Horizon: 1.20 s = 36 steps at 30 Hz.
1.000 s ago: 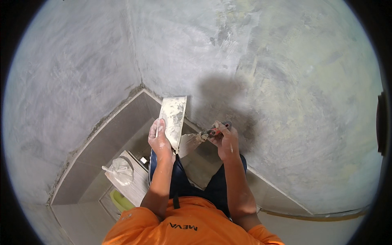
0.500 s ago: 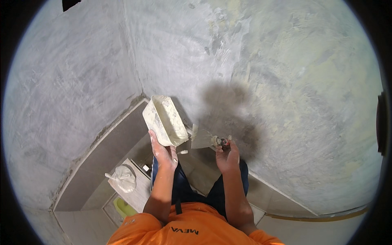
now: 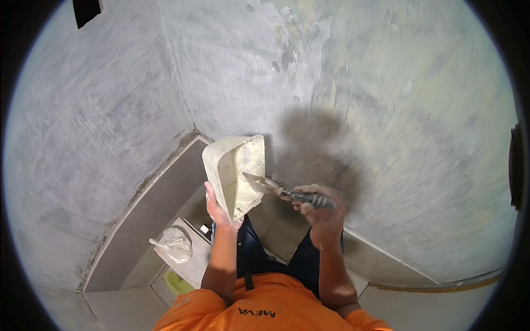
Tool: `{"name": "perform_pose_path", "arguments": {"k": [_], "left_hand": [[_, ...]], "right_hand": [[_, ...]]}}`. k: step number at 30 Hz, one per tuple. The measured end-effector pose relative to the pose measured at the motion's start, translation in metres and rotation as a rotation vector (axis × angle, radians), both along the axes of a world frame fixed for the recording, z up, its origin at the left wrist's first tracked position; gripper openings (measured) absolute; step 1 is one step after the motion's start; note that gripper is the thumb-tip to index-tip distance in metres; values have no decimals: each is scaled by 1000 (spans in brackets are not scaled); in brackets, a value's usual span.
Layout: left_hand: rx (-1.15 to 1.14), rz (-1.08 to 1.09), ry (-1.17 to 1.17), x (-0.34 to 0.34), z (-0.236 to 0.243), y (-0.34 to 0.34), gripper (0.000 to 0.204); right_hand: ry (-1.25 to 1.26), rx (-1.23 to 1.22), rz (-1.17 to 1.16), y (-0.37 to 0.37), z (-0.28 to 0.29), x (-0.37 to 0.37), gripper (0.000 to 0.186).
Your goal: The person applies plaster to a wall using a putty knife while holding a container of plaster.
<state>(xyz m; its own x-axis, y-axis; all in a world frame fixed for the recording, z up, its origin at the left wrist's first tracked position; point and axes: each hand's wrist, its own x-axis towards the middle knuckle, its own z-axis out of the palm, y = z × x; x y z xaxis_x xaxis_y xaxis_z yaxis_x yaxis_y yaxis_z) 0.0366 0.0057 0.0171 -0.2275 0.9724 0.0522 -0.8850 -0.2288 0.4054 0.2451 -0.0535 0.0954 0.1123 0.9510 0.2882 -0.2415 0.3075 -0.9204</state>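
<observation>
My left hand [image 3: 222,208] grips a cream-white plastic tub [image 3: 218,176] from below, near its close end. The tub is tilted so its open side faces right, and pale filler coats its inner walls. In my right hand [image 3: 324,212] is a putty knife [image 3: 306,197], held by its dark, filler-smeared handle. Its blade reaches over the tub's right rim into the inside, at the filler; whether the tip touches the wall cannot be told. Filler smears show on both hands.
Grey, patchily skimmed walls [image 3: 386,110] meet in a corner ahead. Tiles [image 3: 149,220] run along their lower part. At lower left a tied white plastic bag [image 3: 175,244] lies on a light board [image 3: 190,267], with a yellow-green thing [image 3: 176,283] below it.
The tub has turned its opening more to the right. My right hand has rotated the putty knife, and its blade has moved left from outside the tub to inside it.
</observation>
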Motion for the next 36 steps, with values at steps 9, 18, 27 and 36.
{"name": "perform_pose_path", "arguments": {"k": [9,18,27,36], "left_hand": [[-20,-57,35,-3,1,-2,58],[-32,-100,-182,-6,-5,2,55],[-114,-96,-148,2,-6,3,53],[-116,-74,-180,1,1,3,55]], "right_hand": [[-878,581,146,-21,8,-34,41],[-816,502,258,-35,-3,-15,40],[-715,346,251,-33,0,20,41],[360,-339,-178,-4,-67,43,17]]}}
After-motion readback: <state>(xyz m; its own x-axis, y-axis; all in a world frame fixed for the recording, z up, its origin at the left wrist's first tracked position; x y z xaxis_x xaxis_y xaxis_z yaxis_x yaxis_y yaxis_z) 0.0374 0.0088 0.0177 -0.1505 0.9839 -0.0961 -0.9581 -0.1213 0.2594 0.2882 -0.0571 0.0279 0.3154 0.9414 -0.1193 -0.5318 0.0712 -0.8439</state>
